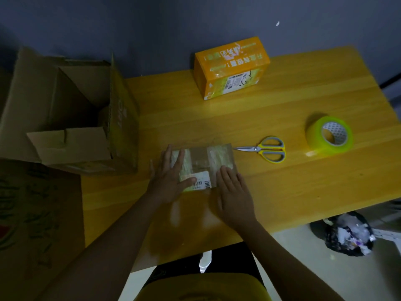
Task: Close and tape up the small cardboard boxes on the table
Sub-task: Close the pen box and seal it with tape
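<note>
While bare table (282, 192) stretches right toward the scissors (263, 149), both hands, left hand (168, 178) and right hand (235, 195), press flat, fingers straight, on the small box (200, 158).

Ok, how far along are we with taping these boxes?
Done, it seems: the orange box at the back stands closed with tape across it. In hand: both the left hand and the right hand press flat on the small brown box, which already carries tape strips. The scissors and tape roll lie unused to the right. No other small box shows.
</note>
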A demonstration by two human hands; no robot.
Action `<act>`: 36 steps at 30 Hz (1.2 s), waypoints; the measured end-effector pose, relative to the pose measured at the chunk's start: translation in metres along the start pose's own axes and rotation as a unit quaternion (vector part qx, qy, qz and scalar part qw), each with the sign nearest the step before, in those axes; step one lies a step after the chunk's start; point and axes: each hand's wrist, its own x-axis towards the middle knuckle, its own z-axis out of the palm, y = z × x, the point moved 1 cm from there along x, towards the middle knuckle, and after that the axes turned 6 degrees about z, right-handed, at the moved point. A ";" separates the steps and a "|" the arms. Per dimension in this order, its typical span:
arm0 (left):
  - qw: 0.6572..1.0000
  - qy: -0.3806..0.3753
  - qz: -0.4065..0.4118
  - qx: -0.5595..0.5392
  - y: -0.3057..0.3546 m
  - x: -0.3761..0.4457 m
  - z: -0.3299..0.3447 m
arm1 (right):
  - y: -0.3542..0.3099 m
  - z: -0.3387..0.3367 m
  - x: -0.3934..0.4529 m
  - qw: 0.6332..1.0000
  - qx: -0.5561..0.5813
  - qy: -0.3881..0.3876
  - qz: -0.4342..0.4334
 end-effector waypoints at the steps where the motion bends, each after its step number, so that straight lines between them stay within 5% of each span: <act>1: 1.000 -0.005 0.006 -0.016 0.000 0.001 -0.001 | -0.001 -0.004 0.015 1.000 -0.003 0.022 0.000; 7: 0.997 -0.020 0.029 -0.068 -0.004 0.001 0.000 | -0.008 0.008 0.107 0.996 -0.053 -0.033 0.070; 14: 0.996 -0.019 0.044 -0.080 -0.008 0.003 0.003 | -0.002 0.001 0.145 0.997 -0.045 0.018 0.061; 21: 0.998 -0.009 0.030 -0.061 -0.007 0.003 0.005 | 0.016 -0.019 0.193 0.993 -0.083 -0.076 0.041; 24: 0.998 0.001 0.019 -0.053 -0.007 0.004 0.005 | 0.007 -0.016 0.168 0.999 0.021 0.031 0.011; 27: 0.999 -0.007 0.013 -0.038 -0.004 0.003 0.003 | 0.007 -0.002 0.110 0.998 -0.024 -0.030 0.042; 31: 1.000 -0.024 0.012 -0.010 0.001 0.004 0.000 | 0.008 0.002 0.034 0.999 -0.039 -0.016 0.033; 36: 0.999 -0.001 0.012 0.047 0.012 0.004 -0.007 | 0.003 -0.012 0.070 0.997 -0.007 0.020 0.076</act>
